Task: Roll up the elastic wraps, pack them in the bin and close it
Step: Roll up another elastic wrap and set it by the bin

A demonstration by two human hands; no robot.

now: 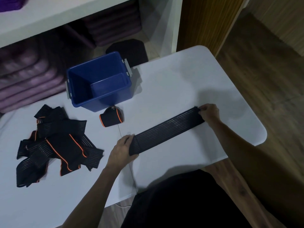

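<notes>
a long black ribbed elastic wrap (167, 131) is lying stretched flat across the white table (189, 76), running from near the table's middle out toward its right edge. the left hand (122, 149) is gripping the near end, fingers over the top and thumb curled under the folded edge, where a roll looks to be starting. the right hand (209, 113) is pinching the far end, fingertips drawn together on the corner of the fabric, holding it taut.

a deep blue plastic bin with grey side latches (98, 83) is standing open toward the back of the table, with nothing visible inside; no lid is showing. one wrap already rolled into a small black cylinder with orange trim (111, 118) is sitting just in front of the bin, not yet packed. a loose pile of black wraps with orange edging (56, 142) is waiting on the left.

the step in hand appears to be beginning the roll. doing it well probably means the right hand keeping light tension so the band is staying flat, while the left is turning the end over tightly and squarely, keeping the edges aligned so the roll is not coning sideways. too much stretch is likely to make it spring loose afterwards.
</notes>
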